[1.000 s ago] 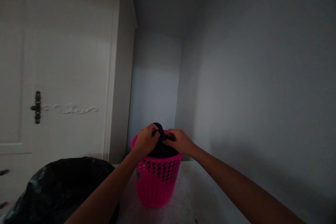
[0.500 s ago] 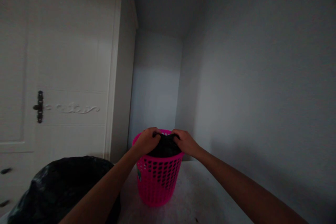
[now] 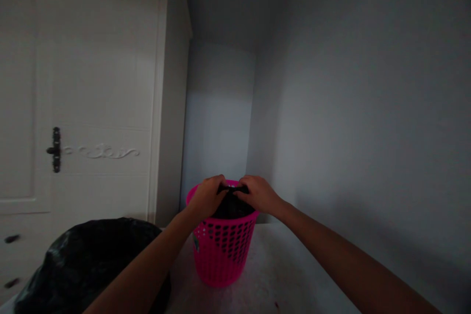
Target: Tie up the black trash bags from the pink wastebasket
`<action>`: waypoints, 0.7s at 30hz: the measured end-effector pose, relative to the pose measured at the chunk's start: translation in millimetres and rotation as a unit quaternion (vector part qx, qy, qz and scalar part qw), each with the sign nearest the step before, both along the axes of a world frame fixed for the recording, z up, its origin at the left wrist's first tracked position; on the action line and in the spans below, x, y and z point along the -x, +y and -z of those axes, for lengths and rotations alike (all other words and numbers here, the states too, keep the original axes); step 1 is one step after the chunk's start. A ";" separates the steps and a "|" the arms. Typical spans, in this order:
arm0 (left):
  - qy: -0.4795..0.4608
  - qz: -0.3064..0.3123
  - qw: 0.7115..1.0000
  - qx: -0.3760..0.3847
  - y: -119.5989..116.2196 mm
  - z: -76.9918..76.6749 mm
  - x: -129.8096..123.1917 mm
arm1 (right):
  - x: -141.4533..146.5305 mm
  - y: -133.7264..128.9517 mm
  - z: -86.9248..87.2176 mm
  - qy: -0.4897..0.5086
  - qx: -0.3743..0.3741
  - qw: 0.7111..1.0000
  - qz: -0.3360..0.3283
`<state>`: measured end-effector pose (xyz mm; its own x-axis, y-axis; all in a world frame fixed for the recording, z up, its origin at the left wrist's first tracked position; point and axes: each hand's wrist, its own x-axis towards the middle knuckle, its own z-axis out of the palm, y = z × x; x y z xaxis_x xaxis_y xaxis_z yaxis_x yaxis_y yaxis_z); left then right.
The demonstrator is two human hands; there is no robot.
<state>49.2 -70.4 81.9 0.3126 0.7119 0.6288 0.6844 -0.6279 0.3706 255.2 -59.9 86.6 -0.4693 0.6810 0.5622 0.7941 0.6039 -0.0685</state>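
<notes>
A bright pink plastic basket with a perforated wall stands upright on a pale surface. Inside its mouth is a black plastic bag. My left hand pinches the bag's edge at the left of the opening. On the other side, my right hand grips the same edge, its thumb pointing toward the left hand. Only a short stretch of bag lies between the two hands. The bag's lower part is hidden by the basket, though dark plastic shows through the holes.
At the lower left sits a larger black bag with a wide mouth. Behind it rises a white wardrobe with a dark handle. A grey wall runs along the right. The pale surface extends around the basket.
Both hands have risen slightly at the basket's mouth, still holding the bag's edge. My fingers have shifted, and the right thumb now reaches further left. The basket stays in place.
</notes>
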 end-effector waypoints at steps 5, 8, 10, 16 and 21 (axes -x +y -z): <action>-0.019 0.017 1.000 0.004 -1.9 -0.3 3.3 | -9.2 -6.8 0.1 -0.015 -0.036 0.999 -0.023; -0.041 0.021 0.999 0.014 0.7 -0.1 7.0 | -16.9 -5.6 2.9 0.009 -0.040 0.998 -0.041; -0.053 0.011 0.998 0.018 2.8 1.3 10.9 | -22.6 -1.9 6.3 0.051 -0.027 0.997 -0.041; -0.079 -0.050 0.996 0.002 2.1 6.2 9.9 | -26.4 4.5 14.5 0.200 0.007 0.980 0.018; -0.069 -0.042 0.997 -0.021 3.4 3.8 -1.7 | -11.6 -8.5 5.5 0.254 0.099 0.953 -0.136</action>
